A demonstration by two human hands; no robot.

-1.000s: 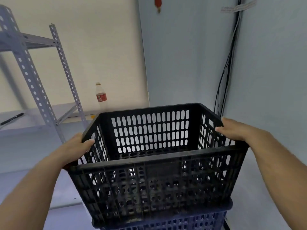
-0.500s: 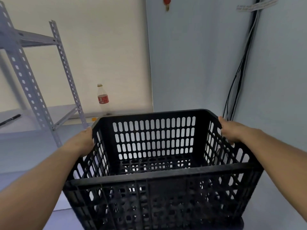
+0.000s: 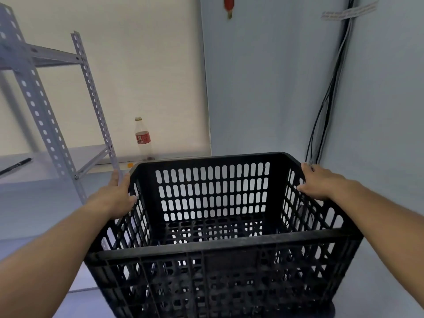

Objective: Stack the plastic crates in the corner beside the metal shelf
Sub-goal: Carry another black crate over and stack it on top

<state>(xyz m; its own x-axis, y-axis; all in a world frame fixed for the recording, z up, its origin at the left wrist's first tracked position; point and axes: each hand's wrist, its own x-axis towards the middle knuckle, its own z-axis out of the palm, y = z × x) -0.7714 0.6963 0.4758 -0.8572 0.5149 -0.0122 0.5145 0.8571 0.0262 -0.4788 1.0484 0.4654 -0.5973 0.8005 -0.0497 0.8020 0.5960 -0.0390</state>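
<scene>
A black slotted plastic crate (image 3: 213, 246) fills the lower middle of the view, standing upright in the corner between two pale blue walls. My left hand (image 3: 114, 197) grips its left rim near the far corner, thumb inside. On the right rim, also near the far corner, my right hand (image 3: 319, 183) holds on. A dark rounded edge (image 3: 330, 311) shows under the crate's bottom right; what it belongs to is unclear. The metal shelf (image 3: 91, 99) with perforated grey uprights stands to the left, its near upright just beyond my left hand.
A clear bottle with a red label (image 3: 142, 138) stands on a ledge behind the crate. Black cables (image 3: 325, 106) run down the corner at right. A black pen (image 3: 16, 165) lies on the lower shelf board. A red object (image 3: 228, 5) hangs up on the wall.
The black crate has sunk lower and moved toward the corner, hiding the blue crate seen under it before. Both hands have shifted toward the far end of the rims.
</scene>
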